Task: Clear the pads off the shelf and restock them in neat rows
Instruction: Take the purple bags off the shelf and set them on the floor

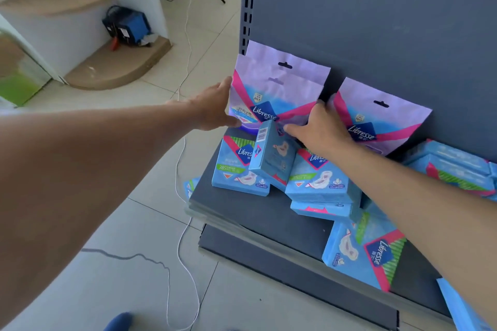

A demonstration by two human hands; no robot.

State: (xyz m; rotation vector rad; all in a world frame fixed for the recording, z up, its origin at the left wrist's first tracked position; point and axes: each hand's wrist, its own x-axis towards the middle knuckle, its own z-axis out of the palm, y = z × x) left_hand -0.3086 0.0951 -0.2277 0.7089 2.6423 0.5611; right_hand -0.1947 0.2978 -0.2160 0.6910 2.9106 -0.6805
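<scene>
A stack of purple Libresse pad bags (277, 83) stands upright at the back left of the dark grey shelf (258, 212). My left hand (215, 107) lies flat against the stack's left edge. My right hand (320, 126) holds its right side, fingers across the front and thumb behind the edge. A second purple bag (387, 118) leans against the back panel to the right. Several blue pad packs lie jumbled in front: one at the left (236, 172), one tilted on edge (271, 153), one in the middle (320, 180) and one near the front (363, 252).
More blue packs (451, 166) pile at the shelf's right end. A lower shelf (282, 277) juts out below. A white cable (183, 250) trails over the tiled floor on the left. A wooden corner unit (118, 62) with a blue box stands at the back left.
</scene>
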